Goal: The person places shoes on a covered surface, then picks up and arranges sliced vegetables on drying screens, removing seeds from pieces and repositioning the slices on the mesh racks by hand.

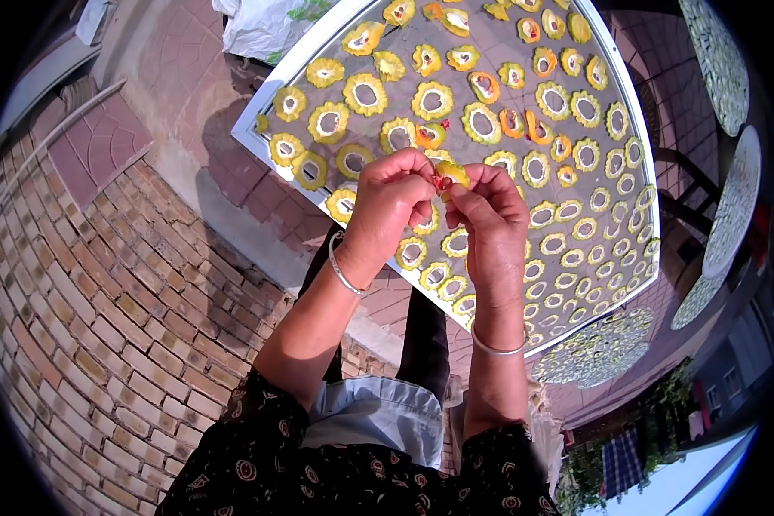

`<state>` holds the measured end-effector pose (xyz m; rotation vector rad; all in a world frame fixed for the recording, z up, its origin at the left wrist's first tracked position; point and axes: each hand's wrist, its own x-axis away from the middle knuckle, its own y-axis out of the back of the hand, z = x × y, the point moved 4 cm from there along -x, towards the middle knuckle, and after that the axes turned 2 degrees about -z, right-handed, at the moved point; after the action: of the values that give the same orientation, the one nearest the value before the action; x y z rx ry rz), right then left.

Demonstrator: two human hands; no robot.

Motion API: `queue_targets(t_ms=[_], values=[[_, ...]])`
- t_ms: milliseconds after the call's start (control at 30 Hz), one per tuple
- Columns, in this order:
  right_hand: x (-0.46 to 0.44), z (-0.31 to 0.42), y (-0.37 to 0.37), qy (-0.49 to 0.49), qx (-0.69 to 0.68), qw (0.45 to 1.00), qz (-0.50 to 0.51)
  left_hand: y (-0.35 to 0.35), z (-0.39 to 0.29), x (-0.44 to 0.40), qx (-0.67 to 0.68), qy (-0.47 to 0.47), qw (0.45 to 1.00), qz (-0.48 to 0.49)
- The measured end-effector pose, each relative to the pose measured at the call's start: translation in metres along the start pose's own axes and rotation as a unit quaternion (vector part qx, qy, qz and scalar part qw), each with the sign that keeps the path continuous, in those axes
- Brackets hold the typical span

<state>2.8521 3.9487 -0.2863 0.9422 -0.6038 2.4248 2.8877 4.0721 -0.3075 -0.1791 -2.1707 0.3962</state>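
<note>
Between my two hands, above a white-framed mesh screen [251, 116], is a yellow-green bitter melon slice [453, 174] with red seed pulp [441, 183] at its near side. My right hand [492, 217] pinches the slice between thumb and fingers. My left hand [394, 196] is closed, its fingertips pressed against the red pulp; the exact grip is partly hidden by the fingers. Rings of bitter melon [365, 94] cover the mesh, most with hollow centres. A few riper orange pieces [484, 87] still hold white or red pulp.
A white plastic bag [262, 30] sits beyond the screen's upper left corner. Round trays of slices [598, 348] stand to the right and lower right. Brick paving [120, 344] lies at left. A checked cloth [621, 464] hangs at the lower right.
</note>
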Motion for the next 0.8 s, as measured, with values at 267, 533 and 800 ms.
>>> queue_targets(t_ms=[267, 533, 800], values=[[-0.039, -0.003, 0.020, 0.054, -0.028, 0.998, -0.036, 0.031, 0.041, 0.008, -0.070, 0.067, 0.994, 0.048], [-0.112, 0.015, 0.033, 0.231, 0.139, 0.956, -0.111, 0.063, 0.146, 0.046, -0.239, 0.129, 0.939, 0.211], [-0.171, 0.041, 0.016, 0.482, 0.367, 0.784, -0.134, 0.091, 0.239, 0.059, -0.257, 0.323, 0.853, 0.318]])
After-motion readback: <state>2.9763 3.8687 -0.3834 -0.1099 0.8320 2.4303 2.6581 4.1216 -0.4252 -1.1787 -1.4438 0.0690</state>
